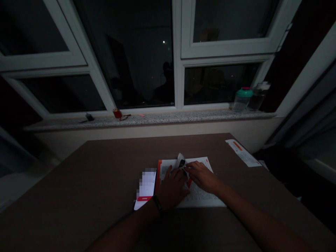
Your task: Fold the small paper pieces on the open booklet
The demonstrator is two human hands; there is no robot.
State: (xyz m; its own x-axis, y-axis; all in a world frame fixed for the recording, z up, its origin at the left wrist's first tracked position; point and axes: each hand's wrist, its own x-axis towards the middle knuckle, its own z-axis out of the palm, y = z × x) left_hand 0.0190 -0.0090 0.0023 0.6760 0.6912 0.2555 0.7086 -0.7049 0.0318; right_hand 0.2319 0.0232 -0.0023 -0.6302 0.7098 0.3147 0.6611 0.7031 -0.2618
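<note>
A crumpled white packet (180, 159) with a dark patch sticks up between my two hands, over a printed booklet (207, 196) with an orange-red left edge. My left hand (172, 187), a dark band on its wrist, reaches palm down over the booklet. Its fingers are bent over the packet's lower part, with the thumb on the near side. From the right, my right hand (201, 175) pinches the packet with its fingertips close to the left fingers. Much of the packet is hidden under both hands, and the light is dim.
A lit phone (147, 185) lies against the booklet's left side. On the brown table (105, 182), a printed sheet (243, 153) rests by the right edge. Along the stone windowsill (162, 118) stand a green-lidded bottle (242, 99), a clear bottle (258, 96) and a small red object (117, 113).
</note>
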